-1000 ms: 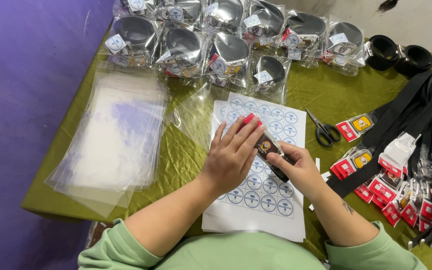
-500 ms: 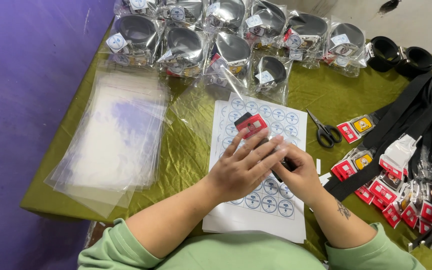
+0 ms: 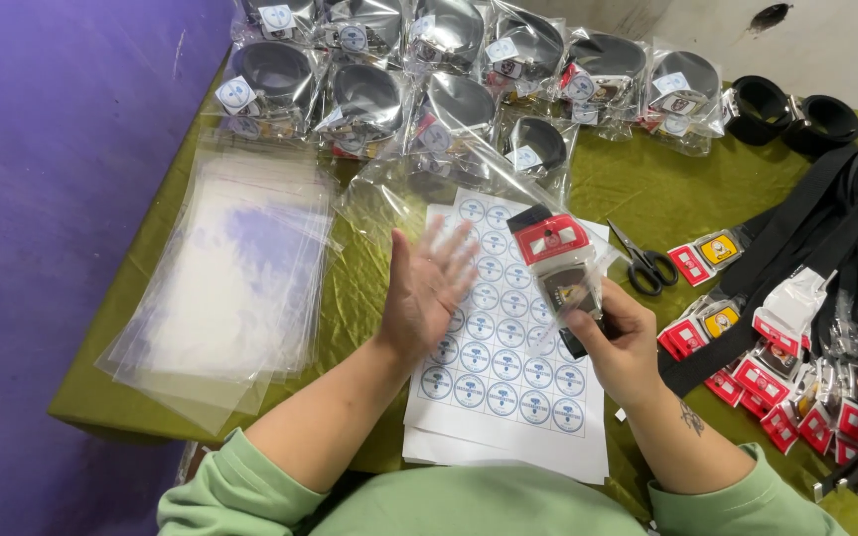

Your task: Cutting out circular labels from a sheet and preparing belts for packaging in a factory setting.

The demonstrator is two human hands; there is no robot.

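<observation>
Clear plastic wraps the small red-and-black card (image 3: 560, 260) pinched in the right hand (image 3: 616, 342) at centre frame; the left hand (image 3: 427, 288) hovers flat and open, holding nothing, above the sheet of round stickers (image 3: 508, 382). Along the top edge lie many bagged, already labelled straps (image 3: 369, 94), so much seems done. Loose cards (image 3: 786, 397) at the right and empty bags (image 3: 230, 288) at the left suggest plenty remains.

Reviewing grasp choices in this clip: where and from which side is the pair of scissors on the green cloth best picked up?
By the black handle loops, from above: the scissors lie flat and closed, loops nearer the right hand, blades pointing away towards the bagged items.
</observation>
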